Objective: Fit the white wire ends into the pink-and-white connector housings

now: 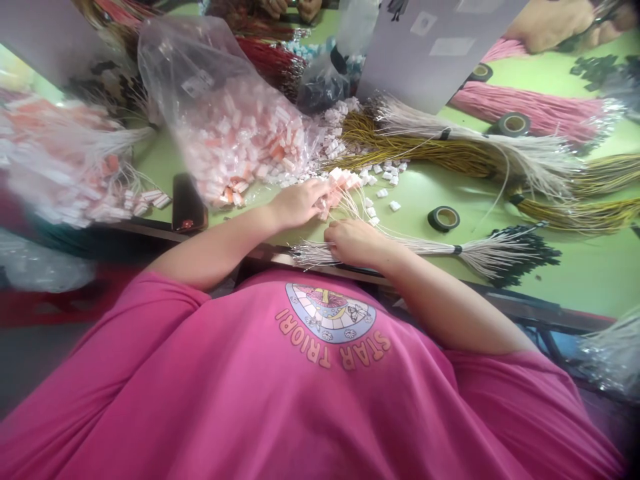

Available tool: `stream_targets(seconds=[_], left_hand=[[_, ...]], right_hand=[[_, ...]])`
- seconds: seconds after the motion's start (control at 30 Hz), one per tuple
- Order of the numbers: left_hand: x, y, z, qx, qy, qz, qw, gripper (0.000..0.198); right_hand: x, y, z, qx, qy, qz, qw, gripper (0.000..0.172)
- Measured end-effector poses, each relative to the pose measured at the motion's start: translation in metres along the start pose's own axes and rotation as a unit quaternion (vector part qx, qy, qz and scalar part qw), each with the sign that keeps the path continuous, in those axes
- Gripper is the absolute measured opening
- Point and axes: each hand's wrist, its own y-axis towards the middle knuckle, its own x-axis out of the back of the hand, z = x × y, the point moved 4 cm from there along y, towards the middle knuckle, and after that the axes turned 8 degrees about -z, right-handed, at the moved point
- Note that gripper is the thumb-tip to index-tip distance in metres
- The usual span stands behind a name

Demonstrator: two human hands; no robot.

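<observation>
My left hand (299,202) is closed round a small cluster of white and orange plastic connectors (343,179) with thin pale wires trailing from them. My right hand (354,241) rests on a bundle of pale wires (430,248) lying along the near edge of the green table (590,267), its fingers curled onto the wires. Loose white connectors (385,175) are scattered just beyond both hands. A clear plastic bag (225,113) full of white and orange connectors lies left of them.
Black tape rolls (443,218) lie on the table. Yellow wire bundles (430,150) and pink wire bundles (525,110) lie farther back. A dark phone-like object (189,203) sits by the bag. Another person's hands (293,8) show at the top edge.
</observation>
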Motion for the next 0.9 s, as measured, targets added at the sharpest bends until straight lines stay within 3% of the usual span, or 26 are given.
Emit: stream_targets(seconds=[0.13, 0.23, 0.43, 0.6, 0.73, 0.9], left_hand=[[-0.007, 0.009, 0.012, 0.027, -0.023, -0.043, 0.998, 0.024], [0.001, 0.002, 0.015, 0.016, -0.048, -0.082, 0.995, 0.019], [0.03, -0.045, 0.007, -0.061, -0.04, -0.211, 0.975, 0.004], [0.036, -0.088, -0.011, -0.138, -0.014, -0.276, 0.951, 0.007], [0.024, -0.105, -0.014, -0.13, 0.018, -0.217, 0.967, 0.012], [0.002, -0.1, -0.026, -0.175, 0.037, -0.116, 0.977, 0.023]], right_hand=[[0.001, 0.001, -0.005, -0.023, 0.033, -0.002, 0.999, 0.018], [0.0, 0.004, -0.011, -0.018, 0.104, -0.004, 0.994, 0.02], [-0.007, 0.012, -0.016, 0.004, 0.164, 0.042, 0.986, 0.019], [-0.004, 0.016, -0.019, -0.016, 0.286, -0.01, 0.958, 0.01], [-0.002, 0.016, -0.026, -0.075, 0.38, -0.033, 0.921, 0.017], [-0.001, 0.017, -0.027, -0.062, 0.382, -0.067, 0.92, 0.022]])
